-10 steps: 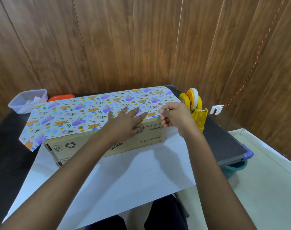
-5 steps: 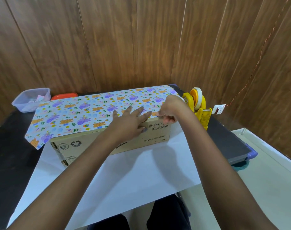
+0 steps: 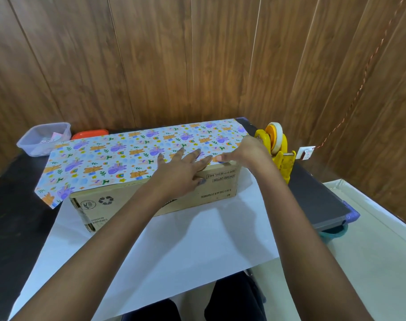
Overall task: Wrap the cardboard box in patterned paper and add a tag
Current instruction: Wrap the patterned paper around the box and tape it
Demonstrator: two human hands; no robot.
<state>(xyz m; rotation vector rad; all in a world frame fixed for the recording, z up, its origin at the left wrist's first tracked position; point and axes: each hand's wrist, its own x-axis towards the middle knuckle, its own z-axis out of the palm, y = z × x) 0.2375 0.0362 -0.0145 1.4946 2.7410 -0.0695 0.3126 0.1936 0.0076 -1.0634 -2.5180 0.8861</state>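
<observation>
one sheet of patterned paper [image 3: 174, 246] lies white side up nearest the person, its near edge hanging past the table [image 3: 10, 216] edge. left forearm [image 3: 109, 235] and right forearm [image 3: 297, 228] cross above it. risk: a forearm drops on that loose half and drags or creases it, which would likely shift the whole wrap.

cardboard box [image 3: 118, 200] sits on the sheet a bit further in, long side facing the person, front face bare. far half of the paper is folded over the box top, printed side up, ending at about the front top edge.

left hand [image 3: 181, 172] lies flat on that edge near the middle, fingers straight and spread, pinning the flap to the box. right hand [image 3: 246, 151] is just beside it toward the right end, fingertips down on the paper edge; cannot tell if they pinch something or just press.

main risk as judged: the flap is not visibly fixed, so if the left hand lifts early the paper probably springs back or slides. the flap's left end sticks out past the box corner at a slant, so taping now may lock in a skewed wrap. the box could also skid on the smooth sheet under a sideways push.

yellow tape dispenser [image 3: 278, 156] stands just right of the box, close to the right wrist, and could get knocked. small white tag [image 3: 307, 153] on a string [image 3: 350, 105] is further right by the wall [image 3: 197, 66], not yet used. clear tub [image 3: 44, 140] and orange lid [image 3: 89, 134] sit at far left.
</observation>
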